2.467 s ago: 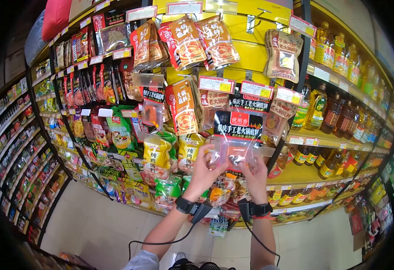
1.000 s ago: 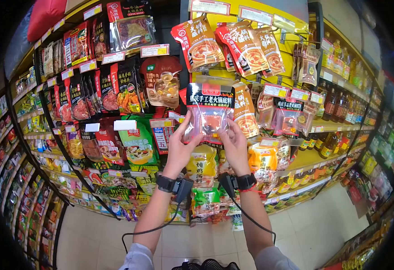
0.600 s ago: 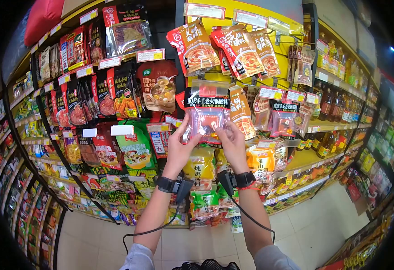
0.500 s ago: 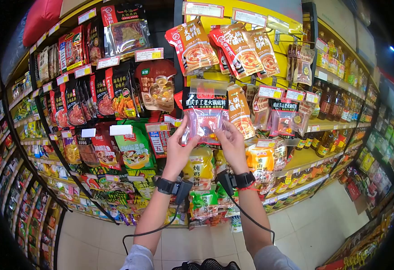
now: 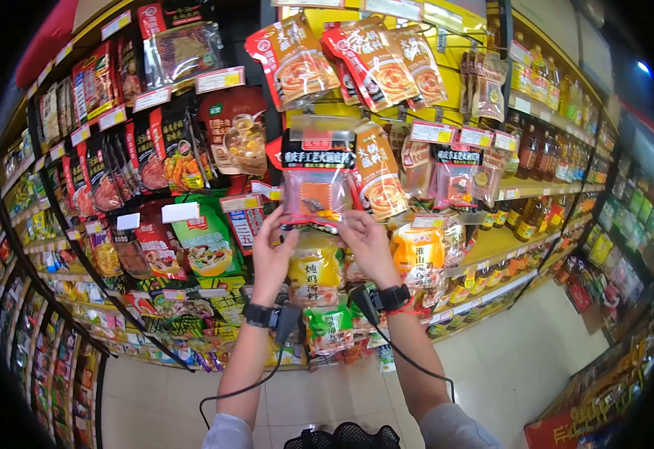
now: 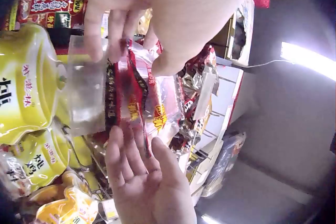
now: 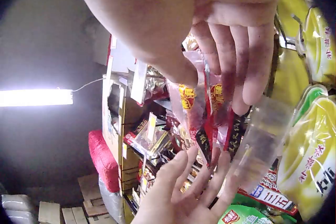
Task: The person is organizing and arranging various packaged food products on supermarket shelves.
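A black-topped clear bag of hot pot base (image 5: pixel 315 196) stands upright at the rack, its top overlapped by a clear plastic tag holder (image 5: pixel 323 126). At its lower left corner is my left hand (image 5: pixel 269 251), fingertips near the edge and thumb apart. My right hand (image 5: pixel 372 247) touches the lower right corner with loosely bent fingers. The left wrist view has the bag's red underside (image 6: pixel 124 95) between both hands, the right hand (image 6: pixel 152 187) with fingers extended. From the right wrist, the left hand (image 7: pixel 181 195) shows spread fingers against the bag (image 7: pixel 223 121).
Brown hot pot pouches (image 5: pixel 293 63) hang above, and another brown pouch (image 5: pixel 379 179) hangs close on the right. Yellow soup packs (image 5: pixel 315 273) hang just below the hands. Oil bottles (image 5: pixel 540 150) line the right shelves. Black pouches (image 5: pixel 181 153) fill the left rack.
Both hands have slid from the bag's sides down to its lower corners, and their grip has loosened. The bag has shifted left and slightly up in the head view as the view also shifted.
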A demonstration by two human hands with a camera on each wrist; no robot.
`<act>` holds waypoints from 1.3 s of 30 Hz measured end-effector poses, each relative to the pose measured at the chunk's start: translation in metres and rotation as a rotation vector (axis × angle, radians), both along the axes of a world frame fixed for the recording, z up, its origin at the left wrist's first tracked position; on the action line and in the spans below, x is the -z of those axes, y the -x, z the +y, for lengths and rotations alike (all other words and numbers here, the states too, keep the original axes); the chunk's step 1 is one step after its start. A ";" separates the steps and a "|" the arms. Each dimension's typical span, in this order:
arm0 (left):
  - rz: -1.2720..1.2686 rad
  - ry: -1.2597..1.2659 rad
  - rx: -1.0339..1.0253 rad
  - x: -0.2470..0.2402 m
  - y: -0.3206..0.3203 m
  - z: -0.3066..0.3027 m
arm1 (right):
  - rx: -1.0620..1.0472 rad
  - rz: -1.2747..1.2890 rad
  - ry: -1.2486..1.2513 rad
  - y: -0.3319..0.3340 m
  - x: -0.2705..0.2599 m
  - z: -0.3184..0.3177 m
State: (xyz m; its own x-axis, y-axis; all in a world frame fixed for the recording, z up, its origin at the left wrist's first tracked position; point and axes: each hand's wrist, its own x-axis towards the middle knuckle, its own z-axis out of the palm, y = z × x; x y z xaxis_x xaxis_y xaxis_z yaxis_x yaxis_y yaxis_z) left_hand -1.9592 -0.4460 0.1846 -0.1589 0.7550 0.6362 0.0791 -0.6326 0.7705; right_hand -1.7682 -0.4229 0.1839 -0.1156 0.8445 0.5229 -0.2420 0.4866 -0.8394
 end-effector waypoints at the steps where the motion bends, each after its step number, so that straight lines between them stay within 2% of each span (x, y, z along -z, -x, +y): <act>1: -0.050 -0.008 0.021 0.005 -0.001 -0.003 | -0.026 0.051 0.022 -0.003 0.003 -0.008; 6: -0.088 -0.031 -0.023 0.033 0.004 -0.018 | -0.005 -0.045 0.103 -0.026 0.044 -0.030; 8: -0.102 -0.087 -0.156 0.038 -0.003 -0.026 | -0.061 -0.009 0.172 -0.032 0.060 -0.035; 10: -0.157 -0.035 -0.145 0.065 0.003 -0.026 | -0.071 -0.036 0.158 -0.044 0.079 -0.034; 12: -0.289 0.025 -0.104 0.076 -0.011 -0.027 | 0.005 -0.048 0.191 -0.061 0.087 -0.037; 16: -0.243 0.047 0.053 0.093 -0.036 -0.023 | 0.088 -0.043 0.170 -0.102 0.096 -0.031; 18: -0.171 0.093 0.122 0.088 -0.057 -0.028 | 0.119 -0.048 0.162 -0.122 0.088 -0.034; 20: -0.205 0.105 0.253 0.082 -0.076 -0.032 | 0.167 0.035 0.159 -0.144 0.083 -0.032; 22: -0.155 0.132 0.388 0.078 -0.093 -0.031 | 0.273 0.053 0.111 -0.181 0.078 -0.021; 23: -0.153 0.156 0.420 0.074 -0.106 -0.030 | 0.382 0.049 0.064 -0.195 0.064 -0.025; 27: -0.066 0.111 0.471 0.032 -0.165 -0.011 | 0.527 0.110 -0.033 -0.261 0.034 0.001; 30: 0.100 -0.059 0.341 -0.005 -0.204 0.003 | 0.578 0.073 -0.126 -0.282 0.017 0.025; 34: 0.184 -0.103 0.237 -0.028 -0.234 0.039 | 0.600 0.037 -0.153 -0.276 0.003 0.046; 37: 0.212 -0.132 0.090 -0.024 -0.270 0.062 | 0.542 0.024 -0.144 -0.283 0.002 0.062; 39: 0.168 -0.052 0.155 -0.031 -0.275 0.056 | 0.428 0.054 -0.181 -0.272 0.004 0.068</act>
